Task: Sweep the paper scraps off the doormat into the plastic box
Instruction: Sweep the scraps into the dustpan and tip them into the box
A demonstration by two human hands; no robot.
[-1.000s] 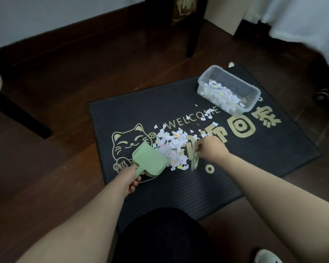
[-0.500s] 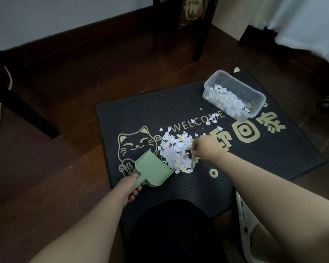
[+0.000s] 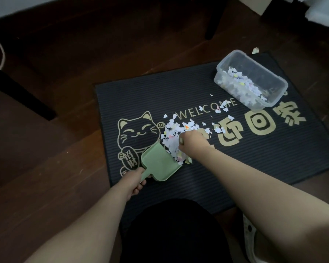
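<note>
A dark doormat [image 3: 273, 158] with a gold cat and WELCOME print lies on the wooden floor. A heap of paper scraps [image 3: 174, 133] sits at its middle, with a few loose pieces toward the right. My left hand [image 3: 134, 180] grips the handle of a green dustpan [image 3: 160, 164], whose mouth touches the heap's near edge. My right hand [image 3: 193, 143] is curled round a small brush, mostly hidden, and sits on the heap's right side. A clear plastic box [image 3: 251, 78] holding scraps stands at the mat's far right corner.
A dark furniture leg [image 3: 21, 95] slants across the floor at left, and another leg [image 3: 215, 19] stands beyond the mat. One scrap [image 3: 255, 50] lies on the floor behind the box. White fabric [image 3: 323, 12] hangs at the top right. My dark-clothed knee [image 3: 175, 230] fills the bottom centre.
My right hand has moved left across the heap toward the dustpan, bunching the scraps closer to its mouth. The left hand and dustpan have held their place.
</note>
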